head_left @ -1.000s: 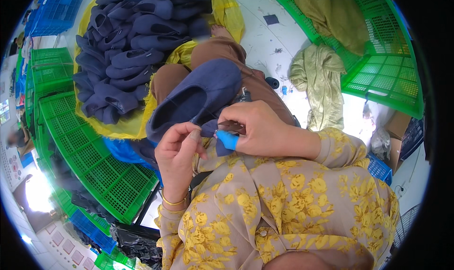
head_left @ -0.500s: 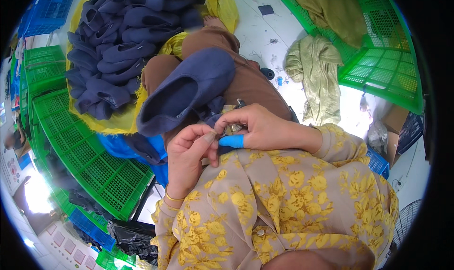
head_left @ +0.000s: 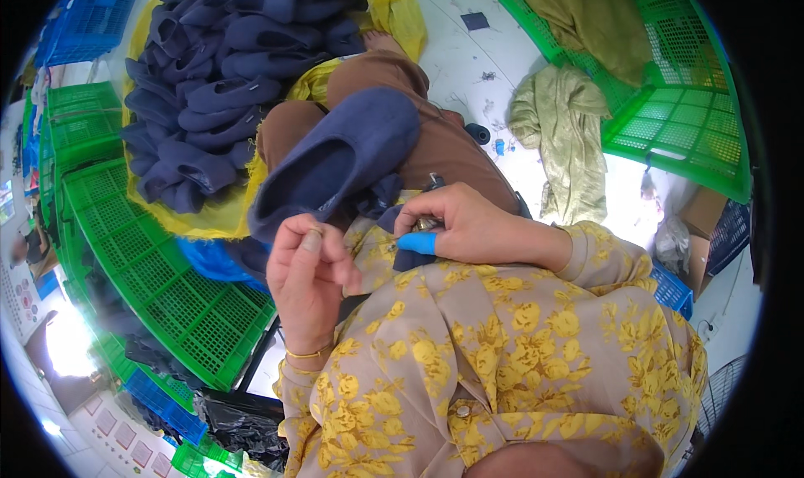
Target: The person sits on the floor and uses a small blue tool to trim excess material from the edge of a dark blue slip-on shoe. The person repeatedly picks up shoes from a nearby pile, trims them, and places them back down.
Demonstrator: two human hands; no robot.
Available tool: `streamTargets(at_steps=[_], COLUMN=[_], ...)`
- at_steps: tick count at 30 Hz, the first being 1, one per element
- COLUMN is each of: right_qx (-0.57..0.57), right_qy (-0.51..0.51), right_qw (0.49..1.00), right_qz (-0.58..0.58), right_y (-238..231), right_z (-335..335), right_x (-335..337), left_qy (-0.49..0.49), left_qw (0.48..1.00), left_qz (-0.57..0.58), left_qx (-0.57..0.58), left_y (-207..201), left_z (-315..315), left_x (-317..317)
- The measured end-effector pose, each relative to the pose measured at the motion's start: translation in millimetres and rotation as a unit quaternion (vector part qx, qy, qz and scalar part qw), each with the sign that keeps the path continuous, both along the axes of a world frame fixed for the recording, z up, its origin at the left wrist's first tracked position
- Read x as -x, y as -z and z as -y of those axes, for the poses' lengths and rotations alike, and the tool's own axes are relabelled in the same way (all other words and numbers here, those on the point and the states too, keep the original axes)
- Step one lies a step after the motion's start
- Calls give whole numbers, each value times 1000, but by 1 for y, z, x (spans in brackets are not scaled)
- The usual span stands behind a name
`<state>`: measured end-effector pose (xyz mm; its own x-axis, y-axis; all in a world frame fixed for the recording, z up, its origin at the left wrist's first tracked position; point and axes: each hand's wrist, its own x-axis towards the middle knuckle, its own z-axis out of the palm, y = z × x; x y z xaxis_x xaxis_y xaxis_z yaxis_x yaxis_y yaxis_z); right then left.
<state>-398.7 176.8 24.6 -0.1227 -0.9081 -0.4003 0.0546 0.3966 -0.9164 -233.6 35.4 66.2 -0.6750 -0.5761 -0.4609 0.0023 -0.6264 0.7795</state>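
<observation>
A navy felt slipper (head_left: 368,135) lies across my lap, its opening facing up and toward the left. My left hand (head_left: 308,264) is raised just below the slipper's near end, thumb and forefinger pinched; whatever is between them is too small to name. To its right, my right hand (head_left: 477,227), blue tape wrapped round one digit, is closed around a small shiny metal object (head_left: 429,223) that its fingers partly cover. Dark blue cloth (head_left: 410,260) shows beneath those fingers. More bunched navy fabric (head_left: 381,195) sits between the slipper and my right hand.
A yellow sack (head_left: 188,225) heaped with navy slippers (head_left: 230,95) stands at the far left. Green crates (head_left: 167,269) flank my left side, and another green crate (head_left: 678,126) at the right has olive cloth (head_left: 557,114) hanging from it. A dark spool (head_left: 477,133) lies on the floor.
My left hand has moved left and away from my right hand, still pinched. The right hand stays nearly in place, with more of the dark cloth under it now showing.
</observation>
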Motion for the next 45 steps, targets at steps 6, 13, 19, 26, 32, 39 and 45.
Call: streamTargets(at_steps=[6, 13, 19, 26, 32, 39, 45], right_qx=[-10, -1, -1, 37, -25, 105, -35], right_qy=[19, 25, -4, 17, 337, 575, 753], right_qw=[999, 997, 994, 993, 929, 751, 604], right_qz=[-26, -68, -105, -107, 152, 307, 257], right_y=[9, 24, 25, 29, 26, 78, 131], right_z=[-4, -7, -6, -4, -48, -169, -260], right_x=[4, 5, 5, 7, 55, 136, 156], left_qy=[-87, -141, -205, -185, -157, -282, -286], left_qw=[992, 944, 927, 943, 956, 945, 939], left_qz=[-71, -297, -303, -246, -218, -33, 76], left_qx=[63, 2, 79, 126, 115, 160, 176], left_y=[-11, -28, -62, -61, -43, -22, 13], left_z=[42, 118, 161, 178, 188, 184, 197], left_x=[-23, -73, -116, -117, -130, -134, -165])
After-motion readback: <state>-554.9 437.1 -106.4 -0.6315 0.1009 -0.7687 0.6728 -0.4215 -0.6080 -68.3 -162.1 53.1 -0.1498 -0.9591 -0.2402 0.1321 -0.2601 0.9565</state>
